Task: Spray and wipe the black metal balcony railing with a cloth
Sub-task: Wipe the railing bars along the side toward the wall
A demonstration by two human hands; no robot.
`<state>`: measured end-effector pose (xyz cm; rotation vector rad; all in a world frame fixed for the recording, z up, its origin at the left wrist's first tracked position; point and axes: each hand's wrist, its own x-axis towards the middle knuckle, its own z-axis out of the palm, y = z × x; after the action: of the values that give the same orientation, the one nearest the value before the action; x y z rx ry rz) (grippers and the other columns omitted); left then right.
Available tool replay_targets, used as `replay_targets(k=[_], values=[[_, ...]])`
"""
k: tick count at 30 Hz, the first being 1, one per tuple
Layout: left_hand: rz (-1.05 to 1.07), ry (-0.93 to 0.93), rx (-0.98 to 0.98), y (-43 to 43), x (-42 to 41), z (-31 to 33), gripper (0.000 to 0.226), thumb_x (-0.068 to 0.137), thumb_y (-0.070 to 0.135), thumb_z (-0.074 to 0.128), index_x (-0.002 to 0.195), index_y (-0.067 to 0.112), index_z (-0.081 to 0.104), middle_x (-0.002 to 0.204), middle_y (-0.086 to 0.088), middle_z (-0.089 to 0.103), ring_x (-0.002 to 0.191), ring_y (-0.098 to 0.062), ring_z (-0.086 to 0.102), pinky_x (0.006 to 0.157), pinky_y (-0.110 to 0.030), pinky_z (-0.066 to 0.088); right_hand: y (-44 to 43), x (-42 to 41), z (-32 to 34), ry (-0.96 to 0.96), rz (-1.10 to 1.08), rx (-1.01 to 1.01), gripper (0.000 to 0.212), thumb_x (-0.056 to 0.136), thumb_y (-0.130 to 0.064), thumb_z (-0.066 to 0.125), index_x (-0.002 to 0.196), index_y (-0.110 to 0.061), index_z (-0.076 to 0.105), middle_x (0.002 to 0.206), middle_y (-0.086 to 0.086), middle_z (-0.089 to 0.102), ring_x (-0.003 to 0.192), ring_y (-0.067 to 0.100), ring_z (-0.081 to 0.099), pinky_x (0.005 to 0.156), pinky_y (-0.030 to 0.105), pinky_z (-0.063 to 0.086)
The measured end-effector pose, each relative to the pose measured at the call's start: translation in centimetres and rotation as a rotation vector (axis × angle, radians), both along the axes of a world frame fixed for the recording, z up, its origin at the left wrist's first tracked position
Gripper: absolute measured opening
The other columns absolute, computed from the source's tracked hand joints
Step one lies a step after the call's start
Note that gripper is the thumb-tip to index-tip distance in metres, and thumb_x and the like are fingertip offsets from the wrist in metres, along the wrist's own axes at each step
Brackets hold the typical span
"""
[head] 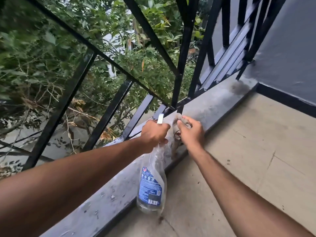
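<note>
Cloth [176, 132] in right hand [192, 132] hangs beside railing [109, 113] base.

Soft, even daylight comes from the open side beyond the black metal balcony railing [183, 53]; shadows are faint. The green foliage [34, 53] at the view's left edge is smeared by motion blur. The wide lens bows the bars outward near the edges. Pale sheen lies on the far bars; the beige tiled floor [248, 151] is sharp.

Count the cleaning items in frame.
2. The spray bottle hangs from the left hand, by the ledge; the cloth is bunched in the right hand, just right of it. The arms may hide others.
</note>
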<state>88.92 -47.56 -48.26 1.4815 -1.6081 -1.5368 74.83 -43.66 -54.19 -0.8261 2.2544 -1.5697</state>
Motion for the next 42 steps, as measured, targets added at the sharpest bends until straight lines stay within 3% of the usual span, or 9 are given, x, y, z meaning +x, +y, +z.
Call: replay_targets(k=[3,7,13,18,23,29,34,39,42], values=[[-0.051,0.030,-0.020,0.6,-0.4,0.5,0.020,0.096,0.022,0.067,0.086,0.004,0.068,0.074,-0.007,0.071,0.049,-0.017,0.066,0.057,-0.032,0.055,0.7,0.1,0.5,0.067,0.032,0.020,0.029,0.087,-0.031,0.076,0.115,-0.026,0.076,0.111,0.000,0.067,0.095,0.017,0.066,0.082,0.022,0.047],[-0.055,0.037,-0.032,1.1,-1.2,0.5,0.020,0.096,0.020,0.067,0.078,0.012,0.062,0.066,-0.004,0.063,0.050,-0.020,0.064,0.065,-0.039,0.060,1.3,-0.2,0.8,0.101,0.056,0.040,0.027,0.087,-0.031,0.077,0.114,-0.030,0.076,0.113,0.001,0.066,0.097,0.018,0.067,0.085,0.024,0.050],[-0.045,0.047,0.008,0.5,-0.8,1.1,0.021,0.095,0.024,0.068,0.090,0.003,0.068,0.077,-0.008,0.071,0.046,-0.016,0.064,0.056,-0.031,0.054,1.0,-0.3,1.9,0.159,0.102,0.139,0.027,0.091,-0.036,0.072,0.118,-0.033,0.074,0.116,-0.003,0.062,0.091,0.015,0.061,0.078,0.021,0.043],[-0.053,0.045,-0.034,0.9,-0.8,1.4,0.020,0.095,0.021,0.062,0.078,0.012,0.069,0.078,-0.010,0.073,0.052,-0.022,0.065,0.070,-0.042,0.061,-1.7,1.0,3.5,0.301,0.191,0.227,0.026,0.095,-0.038,0.067,0.120,-0.039,0.070,0.109,-0.005,0.053,0.097,0.018,0.058,0.079,0.027,0.041],[-0.006,0.107,0.016,0.3,0.7,1.5,0.017,0.094,0.017,0.065,0.078,0.013,0.063,0.080,-0.007,0.067,0.045,-0.015,0.060,0.058,-0.030,0.053,-2.9,1.8,4.1,0.549,0.152,0.328,0.014,0.098,-0.034,0.058,0.098,-0.027,0.069,0.102,-0.002,0.047,0.086,0.019,0.052,0.070,0.030,0.039],[-0.050,0.094,-0.008,0.7,2.1,1.7,0.019,0.097,0.017,0.062,0.078,0.014,0.064,0.070,-0.004,0.064,0.047,-0.018,0.057,0.054,-0.029,0.048,-2.3,1.7,4.0,0.417,0.353,0.319,0.023,0.098,-0.040,0.063,0.119,-0.037,0.070,0.116,-0.004,0.054,0.098,0.019,0.060,0.078,0.028,0.043],[-0.021,0.093,0.049,0.8,2.8,1.5,0.015,0.097,0.015,0.064,0.083,0.010,0.060,0.077,-0.006,0.060,0.049,-0.016,0.057,0.049,-0.026,0.049,-2.1,2.5,4.5,0.611,0.167,0.355,0.015,0.102,-0.029,0.055,0.107,-0.027,0.069,0.106,-0.001,0.043,0.089,0.020,0.048,0.072,0.032,0.034],[-0.028,0.083,0.002,0.5,2.9,1.7,0.019,0.096,0.020,0.065,0.078,0.013,0.062,0.071,-0.004,0.064,0.057,-0.025,0.064,0.068,-0.039,0.054,-1.3,4.1,3.3,0.497,0.256,0.256,0.027,0.101,-0.033,0.059,0.127,-0.032,0.068,0.121,0.000,0.053,0.090,0.017,0.051,0.078,0.028,0.038],[-0.021,0.085,0.024,0.8,2.7,1.8,0.013,0.095,0.016,0.064,0.083,0.010,0.062,0.072,-0.004,0.062,0.052,-0.021,0.062,0.062,-0.034,0.052,-1.7,2.9,4.1,0.518,0.195,0.315,0.023,0.100,-0.035,0.058,0.120,-0.036,0.070,0.108,-0.002,0.047,0.091,0.021,0.054,0.074,0.027,0.036]])
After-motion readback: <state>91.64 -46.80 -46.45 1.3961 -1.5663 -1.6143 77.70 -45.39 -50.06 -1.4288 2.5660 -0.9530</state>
